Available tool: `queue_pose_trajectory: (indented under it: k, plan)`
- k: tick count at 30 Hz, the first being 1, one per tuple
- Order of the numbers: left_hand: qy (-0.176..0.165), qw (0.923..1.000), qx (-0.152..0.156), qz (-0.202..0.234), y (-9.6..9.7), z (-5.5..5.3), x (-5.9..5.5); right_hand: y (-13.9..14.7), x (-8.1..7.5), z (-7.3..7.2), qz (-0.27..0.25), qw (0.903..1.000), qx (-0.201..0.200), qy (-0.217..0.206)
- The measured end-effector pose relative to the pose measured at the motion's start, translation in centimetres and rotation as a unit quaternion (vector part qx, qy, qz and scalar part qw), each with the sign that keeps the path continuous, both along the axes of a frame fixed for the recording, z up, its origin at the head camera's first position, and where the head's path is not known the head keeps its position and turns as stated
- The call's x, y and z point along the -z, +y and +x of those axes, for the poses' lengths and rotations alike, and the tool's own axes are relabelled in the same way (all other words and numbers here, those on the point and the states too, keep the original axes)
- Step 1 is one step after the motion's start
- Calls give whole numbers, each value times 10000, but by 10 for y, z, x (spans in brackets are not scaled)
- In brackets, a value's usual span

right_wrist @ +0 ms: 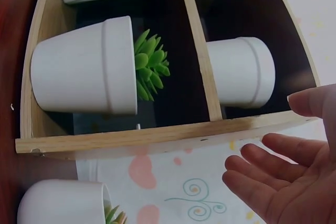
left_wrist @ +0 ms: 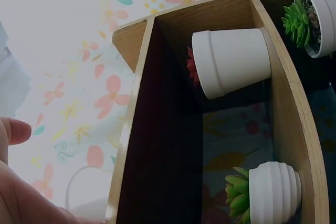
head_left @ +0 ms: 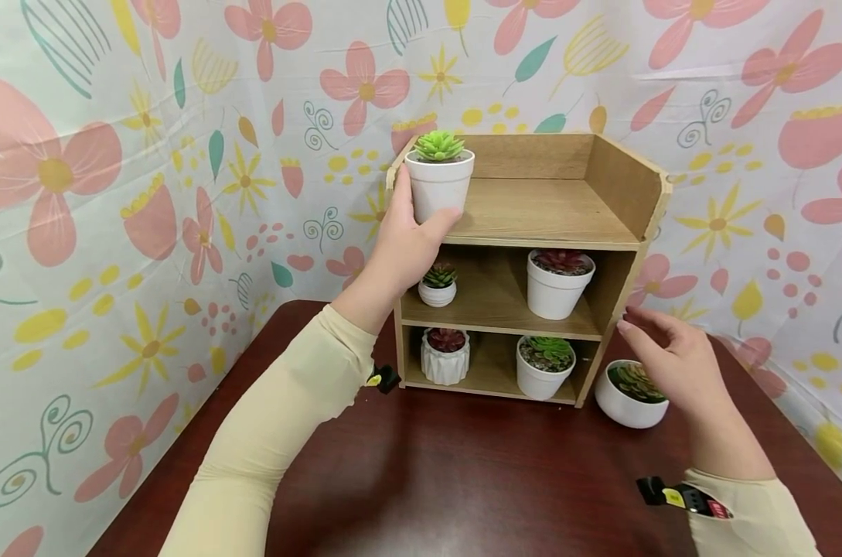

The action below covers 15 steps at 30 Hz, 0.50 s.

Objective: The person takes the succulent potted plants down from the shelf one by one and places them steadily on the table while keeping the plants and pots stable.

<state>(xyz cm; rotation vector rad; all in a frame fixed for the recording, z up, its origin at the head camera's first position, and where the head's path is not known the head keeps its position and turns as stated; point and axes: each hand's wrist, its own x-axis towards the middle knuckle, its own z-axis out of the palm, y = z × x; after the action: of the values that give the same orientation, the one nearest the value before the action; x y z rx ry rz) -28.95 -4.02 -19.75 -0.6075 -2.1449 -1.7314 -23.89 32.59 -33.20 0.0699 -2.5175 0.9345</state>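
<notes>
The left hand [head_left: 410,244] has its grip around a white pot with a bright green succulent [head_left: 440,184], thumb on the near side and fingers along the left, at the left end of the top tier of a wooden shelf [head_left: 556,213]. Whether the pot's base touches the board cannot be told, since the hand covers it. To the right of this pot, the top board runs across to the raised right side panel [head_left: 625,186], with a raised back along the far edge. The right hand [head_left: 678,360] holds nothing; its grip is wide, the fingers loosely spread just beside the shelf's right edge, and below it a low white bowl with a succulent [head_left: 629,406] sits on the table [head_left: 448,480], near that same edge. On the middle tier, a small ribbed pot [head_left: 438,292] stands at the left and a tapered pot with a dark red succulent [head_left: 558,294] at the right, well apart, with bare board between them. On the bottom tier, a faceted pot [head_left: 445,363] at the left and a pot with a green succulent [head_left: 540,379] at the right are likewise apart, both close to the front edge. The table extends from the shelf's front toward the near side.
</notes>
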Motion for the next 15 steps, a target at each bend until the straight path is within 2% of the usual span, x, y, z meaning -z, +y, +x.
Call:
queue_pose_trajectory:
  k: [5,10,15]
  plan:
    - [-240,9995,-170,128,5,-9,-6,-1,4,-4,-139,9998,-33,144]
    - [-266,9990,-134,320,11,-20,-11,-3,7,-6,-490,9985,-162,188]
    - [-628,9976,-208,201,15,-26,-17,-8,7,-5,-799,9959,-367,195]
